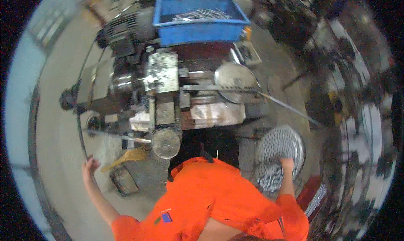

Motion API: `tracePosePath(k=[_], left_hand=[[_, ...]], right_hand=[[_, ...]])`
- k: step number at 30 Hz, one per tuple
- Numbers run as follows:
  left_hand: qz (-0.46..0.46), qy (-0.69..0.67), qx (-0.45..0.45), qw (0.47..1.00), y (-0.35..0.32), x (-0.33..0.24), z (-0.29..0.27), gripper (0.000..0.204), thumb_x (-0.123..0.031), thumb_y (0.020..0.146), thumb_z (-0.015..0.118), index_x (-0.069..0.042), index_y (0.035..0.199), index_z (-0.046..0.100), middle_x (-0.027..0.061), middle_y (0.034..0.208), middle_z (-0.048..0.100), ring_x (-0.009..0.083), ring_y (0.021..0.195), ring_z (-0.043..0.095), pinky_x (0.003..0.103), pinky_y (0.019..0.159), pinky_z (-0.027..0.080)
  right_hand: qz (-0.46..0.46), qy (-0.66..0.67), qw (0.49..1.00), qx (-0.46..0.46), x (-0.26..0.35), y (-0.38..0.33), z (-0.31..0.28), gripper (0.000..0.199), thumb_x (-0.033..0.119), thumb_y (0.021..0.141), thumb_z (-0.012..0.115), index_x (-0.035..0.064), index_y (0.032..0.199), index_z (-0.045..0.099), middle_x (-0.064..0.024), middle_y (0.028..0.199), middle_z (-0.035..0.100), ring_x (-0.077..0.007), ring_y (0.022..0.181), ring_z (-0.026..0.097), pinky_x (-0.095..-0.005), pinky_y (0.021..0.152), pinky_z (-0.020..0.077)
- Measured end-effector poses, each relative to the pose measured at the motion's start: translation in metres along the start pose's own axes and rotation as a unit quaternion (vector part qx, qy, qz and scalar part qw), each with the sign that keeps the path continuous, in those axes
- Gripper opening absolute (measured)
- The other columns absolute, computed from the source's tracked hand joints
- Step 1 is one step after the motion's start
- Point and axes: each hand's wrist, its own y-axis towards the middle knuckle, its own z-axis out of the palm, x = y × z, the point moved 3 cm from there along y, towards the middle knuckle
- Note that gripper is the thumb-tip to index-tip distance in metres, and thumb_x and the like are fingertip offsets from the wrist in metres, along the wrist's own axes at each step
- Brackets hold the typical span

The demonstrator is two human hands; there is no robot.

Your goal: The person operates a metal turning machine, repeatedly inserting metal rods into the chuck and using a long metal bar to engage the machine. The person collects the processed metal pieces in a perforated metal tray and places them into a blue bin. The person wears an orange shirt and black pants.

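Note:
My left hand [89, 165] is out at the left, its fingers curled at the lower end of a thin dark lever [81, 133] that comes down from the machine [164, 74]. On the right, my right hand [287, 163] reaches into a round perforated metal basket [299, 143]. Its fingers are blurred and partly hidden there. Small shiny metal parts [269, 178] lie in the near part of the basket, just left of that hand. What the fingers touch cannot be made out.
A blue bin [198, 35] of metal pieces stands behind the machine. A round metal plate [235, 78] and a long rod [290, 108] are at its right. A straw brush [132, 155] and a small tray [123, 180] lie at lower left. Blurred clutter fills the far right.

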Motion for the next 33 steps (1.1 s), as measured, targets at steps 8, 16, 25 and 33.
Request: tracePosePath(k=[8, 16, 25, 33], left_hand=[[-0.014, -0.006, 0.005, 1.000, 0.001, -0.004, 0.011, 0.042, -0.023, 0.080, 0.060, 0.001, 0.113, 0.050, 0.0121, 0.082, 0.062, 0.0195, 0.067, 0.063, 0.030, 0.062, 0.051], [0.000, -0.026, -0.001, 1.000, -0.006, -0.016, 0.026, 0.035, -0.021, 0.081, 0.059, 0.001, 0.107, 0.051, 0.0101, 0.079, 0.061, 0.0177, 0.066, 0.061, 0.030, 0.062, 0.051], [0.015, -0.029, -0.045, 0.998, -0.013, -0.016, 0.025, 0.030, -0.020, 0.079, 0.061, 0.001, 0.101, 0.054, 0.0082, 0.075, 0.059, 0.0156, 0.062, 0.059, 0.027, 0.059, 0.049], [0.083, 0.522, -0.165, 0.833, -0.040, -0.033, 0.026, 0.040, -0.028, 0.072, 0.064, -0.001, 0.100, 0.056, 0.0193, 0.080, 0.062, 0.0324, 0.077, 0.061, 0.040, 0.068, 0.048]], right_hand=[[-0.277, -0.263, 0.924, 0.028, -0.032, 0.057, 0.048, 0.022, 0.021, 0.066, 0.055, 0.0069, 0.079, 0.066, -0.0147, 0.075, 0.064, -0.0296, 0.074, 0.063, -0.0399, 0.065, 0.0484], [-0.149, -0.008, 0.989, -0.007, 0.000, 0.036, 0.000, 0.017, 0.013, 0.066, 0.057, -0.0007, 0.074, 0.064, -0.0168, 0.071, 0.063, -0.0316, 0.075, 0.063, -0.0409, 0.063, 0.0482], [-0.310, 0.673, 0.605, 0.293, 0.259, -0.121, -0.160, 0.028, 0.024, 0.078, 0.060, -0.0035, 0.077, 0.057, -0.0131, 0.084, 0.060, -0.0225, 0.077, 0.057, -0.0332, 0.072, 0.0459], [-0.793, 0.281, 0.512, 0.174, 0.529, -0.307, -0.184, 0.025, 0.008, 0.056, 0.052, 0.0050, 0.074, 0.069, -0.0114, 0.081, 0.065, -0.0239, 0.081, 0.061, -0.0343, 0.079, 0.0465]])
